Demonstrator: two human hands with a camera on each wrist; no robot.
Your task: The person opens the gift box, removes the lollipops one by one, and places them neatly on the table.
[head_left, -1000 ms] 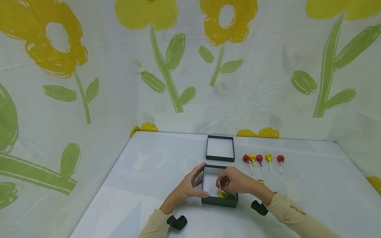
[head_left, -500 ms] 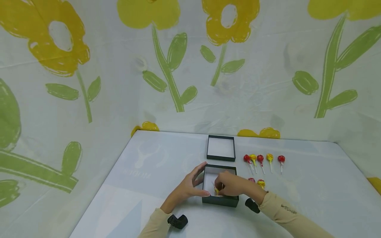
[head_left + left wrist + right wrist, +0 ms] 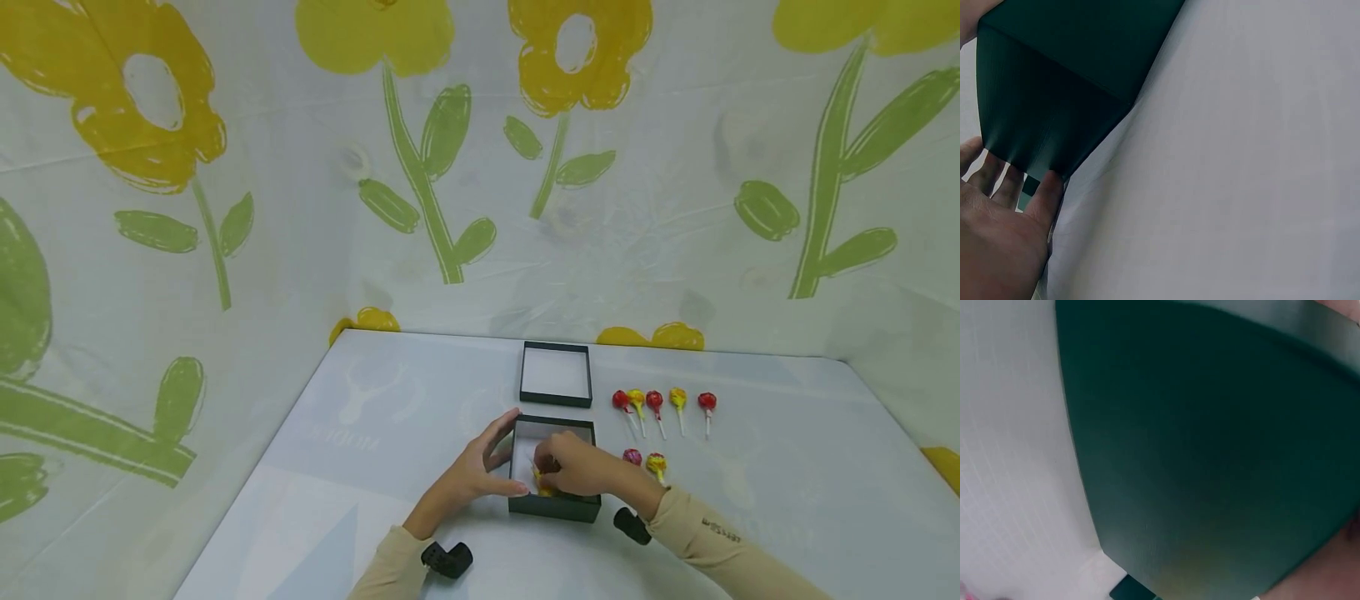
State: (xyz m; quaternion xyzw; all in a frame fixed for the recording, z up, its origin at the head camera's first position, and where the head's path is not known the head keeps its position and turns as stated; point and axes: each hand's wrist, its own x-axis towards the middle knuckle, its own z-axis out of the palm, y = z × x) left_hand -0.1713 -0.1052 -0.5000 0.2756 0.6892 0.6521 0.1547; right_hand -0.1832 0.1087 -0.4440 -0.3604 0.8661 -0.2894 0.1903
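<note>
A dark green box point(image 3: 555, 508) with a white inside stands on the table, its top side uncovered. My left hand point(image 3: 480, 471) holds its left side, thumb on the near rim and fingers along the side wall. In the left wrist view those fingers point(image 3: 1050, 190) lie against the dark wall. Inside the box my right hand point(image 3: 581, 467) pinches a yellow lollipop point(image 3: 546, 490) with a white stick, low near the front wall. The hand hides much of the box's right half. The box wall point(image 3: 1210, 456) fills most of the right wrist view.
Behind the box lies a matching shallow lid point(image 3: 556, 401), white side up. Right of it is a row of several red and yellow lollipops point(image 3: 655, 400). A pink lollipop point(image 3: 632, 457) and a yellow-red one point(image 3: 657, 463) lie beside my right forearm.
My right hand has moved left and lower inside the box with the yellow lollipop. The pink lollipop beside my forearm has come into view. The left hand and box have stayed put.
</note>
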